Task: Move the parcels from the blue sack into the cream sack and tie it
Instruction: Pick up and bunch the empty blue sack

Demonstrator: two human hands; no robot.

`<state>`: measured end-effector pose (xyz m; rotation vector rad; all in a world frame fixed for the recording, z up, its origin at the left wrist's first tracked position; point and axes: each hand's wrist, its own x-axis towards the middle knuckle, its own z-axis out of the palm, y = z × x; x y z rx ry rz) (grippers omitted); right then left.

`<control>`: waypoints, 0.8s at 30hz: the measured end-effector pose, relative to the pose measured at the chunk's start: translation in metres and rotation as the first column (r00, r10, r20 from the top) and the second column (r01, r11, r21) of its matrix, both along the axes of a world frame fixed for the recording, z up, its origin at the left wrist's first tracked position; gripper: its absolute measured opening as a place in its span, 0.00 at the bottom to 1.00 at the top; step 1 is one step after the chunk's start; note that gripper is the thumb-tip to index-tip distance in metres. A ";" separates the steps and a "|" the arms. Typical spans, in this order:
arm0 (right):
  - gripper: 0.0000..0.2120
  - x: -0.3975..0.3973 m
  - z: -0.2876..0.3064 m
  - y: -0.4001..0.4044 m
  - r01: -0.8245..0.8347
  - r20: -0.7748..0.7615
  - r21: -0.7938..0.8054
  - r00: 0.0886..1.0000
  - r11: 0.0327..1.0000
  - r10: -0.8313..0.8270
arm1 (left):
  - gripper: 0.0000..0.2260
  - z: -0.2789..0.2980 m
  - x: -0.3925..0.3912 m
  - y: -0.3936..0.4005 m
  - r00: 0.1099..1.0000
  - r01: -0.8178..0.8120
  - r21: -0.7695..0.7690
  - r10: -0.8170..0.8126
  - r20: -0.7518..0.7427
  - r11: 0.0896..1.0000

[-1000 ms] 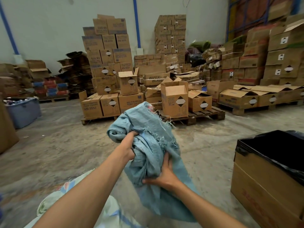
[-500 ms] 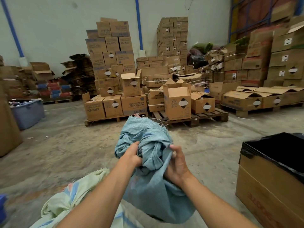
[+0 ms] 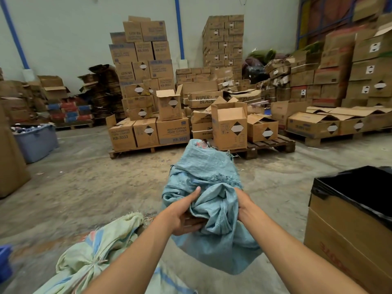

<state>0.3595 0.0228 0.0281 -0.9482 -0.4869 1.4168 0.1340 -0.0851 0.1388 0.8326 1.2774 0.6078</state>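
The limp, crumpled blue sack [image 3: 212, 187] hangs in front of me, bunched between both hands above the concrete floor. My left hand [image 3: 184, 213] grips the bundle from the left, thumb up and fingers curled under it. My right hand [image 3: 244, 204] clutches its right side, fingers hidden in the folds. The cream sack [image 3: 93, 257], pale green-cream with blue and pink stripes, lies at the lower left under my left forearm; its neck is gathered and knotted. No parcels are visible.
A cardboard box lined with a black bag [image 3: 350, 221] stands open at the right. Pallets of stacked cartons [image 3: 148, 132] fill the background. A grey-blue plastic tub [image 3: 36, 141] sits at the left, beside a tall brown carton [image 3: 10, 162].
The blue sack has been bunched lower and tighter. My left hand shifted from its top to its left underside; my right hand moved from below to its right side. The view tilted down.
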 end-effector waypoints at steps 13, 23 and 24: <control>0.19 -0.005 0.113 -0.117 -0.147 0.072 0.027 0.987 0.989 0.144 | 0.53 -0.057 -0.028 0.001 0.919 -0.344 -0.067 0.350 0.178 0.937; 0.22 0.019 0.129 -0.109 -0.119 0.292 0.070 0.952 0.990 0.094 | 0.24 -0.055 -0.026 0.028 0.592 -0.205 -0.053 0.166 0.789 0.977; 0.24 0.025 0.125 -0.103 -0.008 0.362 0.028 0.932 1.000 -0.003 | 0.22 -0.048 -0.028 0.031 0.614 -0.218 -0.014 0.148 0.776 0.976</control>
